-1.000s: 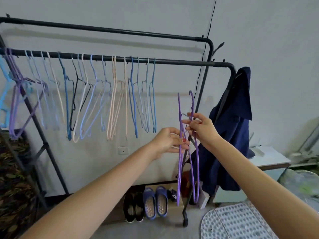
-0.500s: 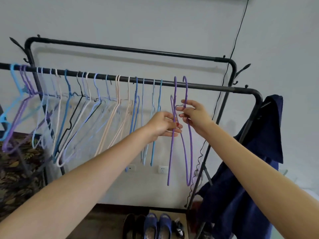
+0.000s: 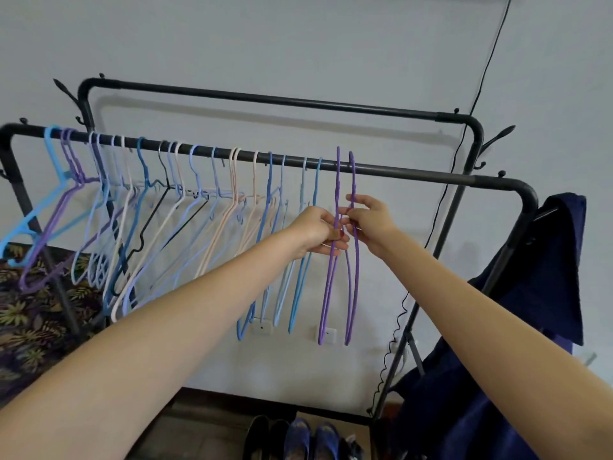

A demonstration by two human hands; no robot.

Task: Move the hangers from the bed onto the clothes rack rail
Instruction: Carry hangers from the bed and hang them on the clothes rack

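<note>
Left grip: left hand [image 3: 318, 232], centre of frame, fingers pinched round the left purple hanger [image 3: 332, 260] partway down its frame.
Right grip: right hand [image 3: 371, 224], just right of the left, fingertips clasping the right purple hanger [image 3: 355, 260] at like height.
Hanger position: both hooks reach the front rail [image 3: 414, 172] directly above the hands. They appear to sit over it, though full seating cannot be confirmed.
Long axis: near vertical, hooks up, bottoms hanging free below the hands.
Critical relation: rail lies straight above both grips, so each hand is equally near its own hanger.
Neighbours: the row of hung hangers [image 3: 199, 210] fills the rail to the left, nearest one just beside the left hand.
Judgement: release should follow, once the hooks bear weight.
Bed: not visible.
</note>
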